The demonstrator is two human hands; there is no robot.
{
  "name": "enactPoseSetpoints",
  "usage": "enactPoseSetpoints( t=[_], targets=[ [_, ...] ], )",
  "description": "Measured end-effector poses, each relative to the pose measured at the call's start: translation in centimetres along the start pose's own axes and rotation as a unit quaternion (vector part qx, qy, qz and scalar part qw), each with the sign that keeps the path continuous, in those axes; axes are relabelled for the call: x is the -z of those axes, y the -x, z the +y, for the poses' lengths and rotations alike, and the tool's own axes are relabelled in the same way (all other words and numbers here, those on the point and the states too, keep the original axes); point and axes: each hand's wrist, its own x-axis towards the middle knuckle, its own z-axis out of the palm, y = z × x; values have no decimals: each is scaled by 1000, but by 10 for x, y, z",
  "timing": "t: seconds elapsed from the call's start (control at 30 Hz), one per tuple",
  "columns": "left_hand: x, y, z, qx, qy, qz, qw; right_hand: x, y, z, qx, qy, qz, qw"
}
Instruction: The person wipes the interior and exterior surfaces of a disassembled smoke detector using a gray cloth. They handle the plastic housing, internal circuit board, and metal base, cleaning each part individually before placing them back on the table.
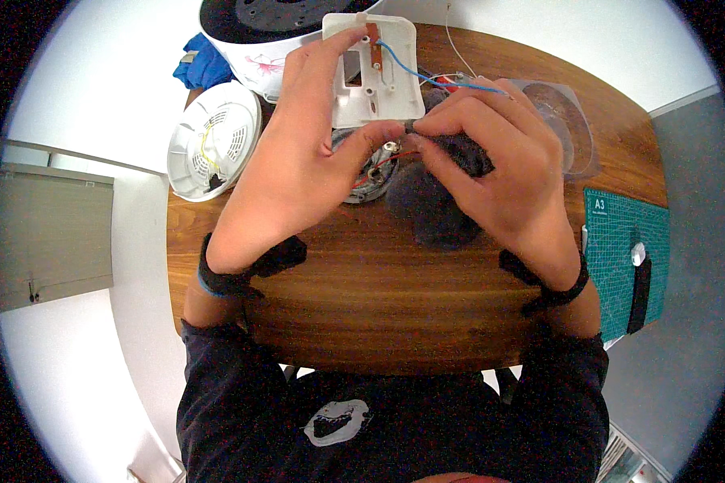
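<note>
My left hand (302,153) holds a white plastic panel (377,76) upright over the table, thumb and fingers pinching its lower edge. A blue wire (427,78) runs from a brown strip on the panel toward my right hand (495,169). That hand grips a dark grey handle-like tool (459,153), its tip at a small metal terminal (391,147) with red wires. Beneath both hands lies a round metal part (370,181), mostly hidden.
A white round vented cover (213,141) lies at the table's left edge. A white appliance body (258,32) and blue cloth (201,64) sit at the back. A clear plastic lid (568,121) and green cutting mat (624,249) with a black-handled tool (640,290) are right.
</note>
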Motion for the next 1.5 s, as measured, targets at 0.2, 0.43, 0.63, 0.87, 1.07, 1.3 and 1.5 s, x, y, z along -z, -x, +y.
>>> enactPoseSetpoints(
  t=[0.2, 0.43, 0.63, 0.87, 1.07, 1.3, 1.5],
  targets=[
    [-4, 0, -3, -4, 4, 10, 1000, -3, 3, 4, -3, 19, 15, 1000],
    [1, -1, 1, 24, 62, -1, 998, 3, -1, 12, -18, 14, -2, 1000],
    [3, -1, 4, 4, 109, -29, 994, 0, 0, 22, 4, 30, 13, 999],
    [8, -4, 7, 30, 120, -41, 991, 3, -4, 26, 42, 49, 42, 997],
    [6, -6, 9, 32, 135, -24, 990, 6, -8, 30, 74, 58, 60, 994],
    [14, -7, 3, 32, 138, -58, 988, 6, -9, 34, 35, 21, 63, 997],
    [17, -8, -9, 32, 199, -68, 977, 8, -9, 32, 32, 5, 29, 999]
  ],
)
